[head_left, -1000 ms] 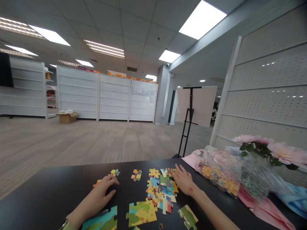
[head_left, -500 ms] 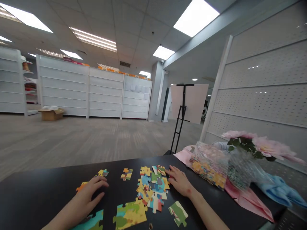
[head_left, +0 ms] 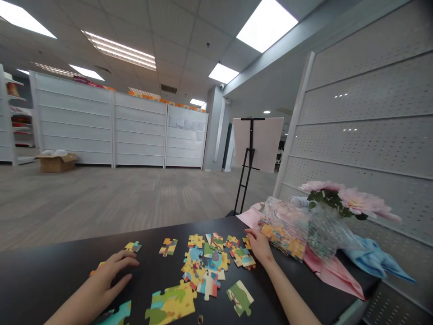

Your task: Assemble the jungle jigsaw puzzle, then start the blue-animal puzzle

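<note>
On the black table [head_left: 142,280], my left hand [head_left: 111,277] lies low over the left side with fingers spread and thumb apart. An orange puzzle piece [head_left: 97,269] shows partly from behind it, and a teal puzzle piece [head_left: 119,313] lies below. My right hand [head_left: 260,248] is right of a small pile of loose puzzle pieces [head_left: 242,257]. Its fingers are bent close together at a yellow puzzle piece [head_left: 247,243]; the thumb is mostly hidden. Between the hands lies a joined puzzle section [head_left: 199,264], with a larger joined section [head_left: 172,302] in front and a green piece [head_left: 239,298] beside.
Two small pieces lie at the back left, a yellow-grey one [head_left: 133,246] and a brown one [head_left: 168,247]. At right stand a clear bag of pieces [head_left: 284,234], pink flowers [head_left: 358,201], pink cloth [head_left: 333,271] and blue cloth [head_left: 375,257]. An easel [head_left: 248,162] stands behind.
The right hand has moved right relative to the joined pieces, uncovering the small pile beside them. My left hand stays about where it was; the whole view has shifted slightly.
</note>
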The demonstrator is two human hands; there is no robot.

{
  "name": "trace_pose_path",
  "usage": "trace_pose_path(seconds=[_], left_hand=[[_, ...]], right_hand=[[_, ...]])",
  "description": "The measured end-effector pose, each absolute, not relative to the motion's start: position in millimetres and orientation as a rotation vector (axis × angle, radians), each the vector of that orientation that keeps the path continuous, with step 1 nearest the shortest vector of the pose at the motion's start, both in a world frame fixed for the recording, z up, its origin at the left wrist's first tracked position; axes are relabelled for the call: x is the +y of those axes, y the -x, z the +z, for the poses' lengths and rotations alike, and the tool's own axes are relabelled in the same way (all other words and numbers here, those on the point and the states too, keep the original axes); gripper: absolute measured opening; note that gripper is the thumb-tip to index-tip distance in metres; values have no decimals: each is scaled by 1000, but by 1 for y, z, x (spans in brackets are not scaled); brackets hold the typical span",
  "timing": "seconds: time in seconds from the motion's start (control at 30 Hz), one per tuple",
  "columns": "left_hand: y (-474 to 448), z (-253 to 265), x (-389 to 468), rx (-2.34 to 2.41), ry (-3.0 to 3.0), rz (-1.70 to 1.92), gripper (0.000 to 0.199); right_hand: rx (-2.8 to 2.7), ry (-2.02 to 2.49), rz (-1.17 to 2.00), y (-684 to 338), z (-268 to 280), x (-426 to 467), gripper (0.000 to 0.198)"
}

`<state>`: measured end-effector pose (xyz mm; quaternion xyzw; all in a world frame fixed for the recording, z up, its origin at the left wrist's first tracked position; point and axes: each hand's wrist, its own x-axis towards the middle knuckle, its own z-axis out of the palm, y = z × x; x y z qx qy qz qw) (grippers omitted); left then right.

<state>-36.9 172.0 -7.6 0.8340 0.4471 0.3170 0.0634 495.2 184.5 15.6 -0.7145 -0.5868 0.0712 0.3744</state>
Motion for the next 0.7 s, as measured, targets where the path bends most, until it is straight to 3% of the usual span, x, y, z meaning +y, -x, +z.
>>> trace_pose_path(seconds=[0.47,0.7], left_hand=[[24,11,161,1331,-2513,874,20],[21,12,157,1342,-2498,836,22]], right_hand=[[-1822,1763,271,-476,22,164,21],[-1529,1700,202,-487,19,185,34]])
